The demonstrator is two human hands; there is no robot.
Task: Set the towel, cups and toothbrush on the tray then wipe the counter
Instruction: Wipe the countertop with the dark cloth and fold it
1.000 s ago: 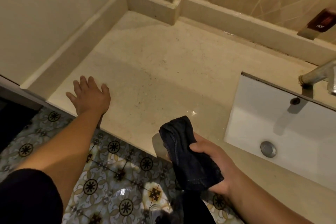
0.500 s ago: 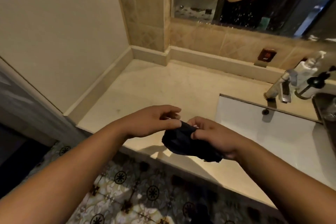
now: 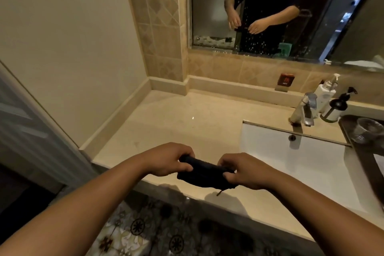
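Observation:
A dark cloth (image 3: 204, 173) is stretched between both hands just above the front edge of the beige marble counter (image 3: 166, 129). My left hand (image 3: 169, 159) grips its left end and my right hand (image 3: 242, 170) grips its right end. A loose thread hangs from the cloth's lower right corner. At the far right edge a dark tray (image 3: 351, 134) sits on the counter with a clear glass cup (image 3: 366, 130) on it. No toothbrush can be made out.
A white sink basin (image 3: 291, 162) lies right of my hands, with a chrome faucet (image 3: 302, 110) behind it. A white pump bottle (image 3: 326, 91) and a black-topped dispenser (image 3: 336, 106) stand by the back ledge. A mirror (image 3: 280, 10) hangs above. Patterned floor tiles (image 3: 149, 233) lie below.
My left hand left the counter and took hold of the cloth. Both hands then pulled the bunched cloth out into a flat band. The view tilted up toward the mirror.

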